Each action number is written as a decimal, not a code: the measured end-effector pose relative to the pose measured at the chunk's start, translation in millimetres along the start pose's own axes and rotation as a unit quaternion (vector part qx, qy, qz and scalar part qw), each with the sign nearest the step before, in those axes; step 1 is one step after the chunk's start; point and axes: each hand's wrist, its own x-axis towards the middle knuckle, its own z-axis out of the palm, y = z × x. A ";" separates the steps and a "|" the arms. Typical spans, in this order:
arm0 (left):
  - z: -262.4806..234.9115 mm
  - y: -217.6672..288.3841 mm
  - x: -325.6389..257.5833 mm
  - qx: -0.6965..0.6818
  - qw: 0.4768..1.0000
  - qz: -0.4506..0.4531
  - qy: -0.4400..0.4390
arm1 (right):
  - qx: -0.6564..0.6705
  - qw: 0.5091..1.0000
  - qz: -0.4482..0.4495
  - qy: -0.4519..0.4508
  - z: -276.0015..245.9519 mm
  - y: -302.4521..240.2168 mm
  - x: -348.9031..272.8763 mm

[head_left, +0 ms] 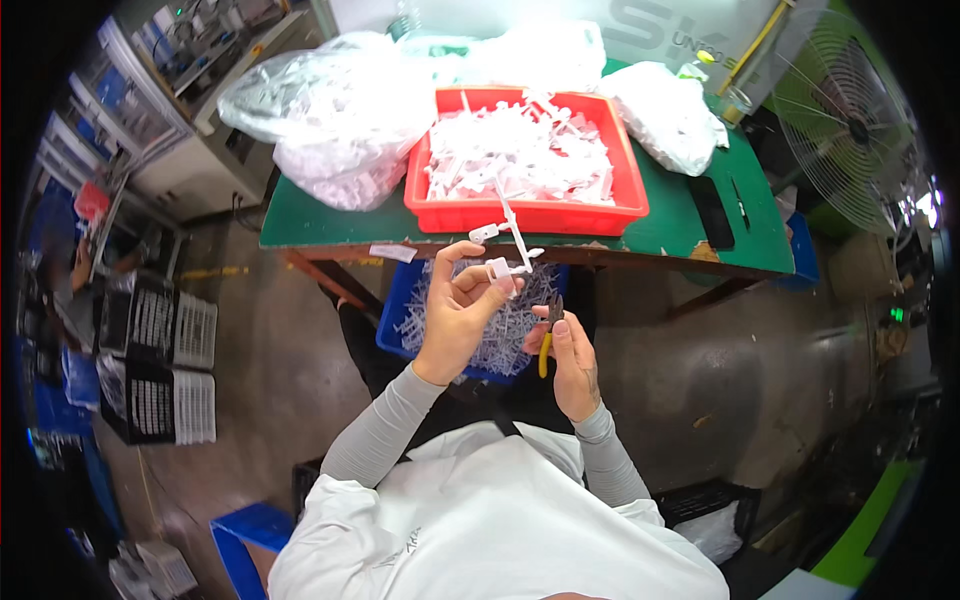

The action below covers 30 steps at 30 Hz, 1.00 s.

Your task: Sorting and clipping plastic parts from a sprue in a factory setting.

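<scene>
Between the thumb and fingers of my left hand (455,315) is a white plastic sprue (516,232), a thin branched runner with small moulded parts on it. It rises in front of a red bin (530,217) heaped with similar white plastic pieces (530,150). My right hand (570,360) is closed round side cutters (547,345) with yellow handles, their dark jaws pointing up. The cutters are a short way right of the sprue and apart from it. Below both hands, a blue bin (390,338) holds a pile of thin white runners (490,335).
Clear bags of white parts flank the red bin, one on the left (340,130) and one on the right (668,115). A black phone (712,212) and a pen (740,203) lie on the green table (330,222). A fan (850,125) stands far right; black crates (150,405) sit left.
</scene>
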 end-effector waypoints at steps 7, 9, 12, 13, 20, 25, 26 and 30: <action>-3.7 -1.9 -31.9 0.015 0.998 -0.042 0.044 | -0.245 0.969 -0.036 -0.019 14.8 -14.4 -6.9; -6.3 -3.5 -36.5 0.023 0.998 -0.045 0.047 | -0.236 0.971 -0.032 -0.027 14.8 -9.5 -6.5; -9.1 -4.2 -41.2 0.039 0.997 -0.041 0.059 | -0.222 0.974 -0.026 -0.035 18.0 -5.0 -7.4; -9.8 -5.3 -42.4 0.042 0.996 -0.040 0.061 | -0.221 0.974 -0.023 -0.036 18.3 -5.1 -8.0; -13.2 -8.8 -46.5 0.045 0.994 -0.064 0.075 | -0.258 0.965 -0.016 -0.038 21.5 -6.3 -9.1; -13.9 -18.2 -50.0 0.038 0.993 -0.063 0.094 | -0.318 0.946 -0.039 -0.039 22.7 -7.0 -7.7; -13.6 -19.4 -50.7 0.036 0.992 -0.065 0.099 | -0.319 0.946 -0.037 -0.039 23.1 -6.0 -8.0; -13.7 -23.6 -40.6 0.052 0.988 -0.042 0.138 | -0.340 0.939 -0.029 -0.051 29.2 -1.9 -11.4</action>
